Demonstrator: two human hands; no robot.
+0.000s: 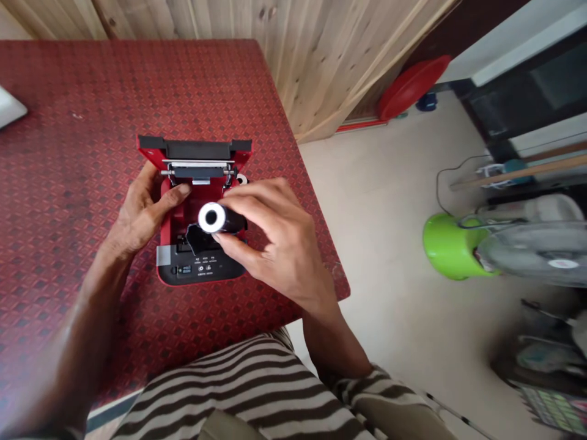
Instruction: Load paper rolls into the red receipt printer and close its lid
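Observation:
A small red and black printer (197,269) lies on the red patterned table (68,153) with its lid (195,148) swung open toward the far side. My right hand (275,238) is closed on a white paper roll (211,217), holding it just above the printer's open compartment. My left hand (142,211) rests against the printer's left side, thumb laid on the red inner edge, fingers curled round the body.
The table's right edge (316,201) drops to a pale floor. A green fan base (447,244) and fan cage (541,250) stand at the right. A red dish (413,85) leans against the wooden wall. A white object (9,107) sits at the table's far left.

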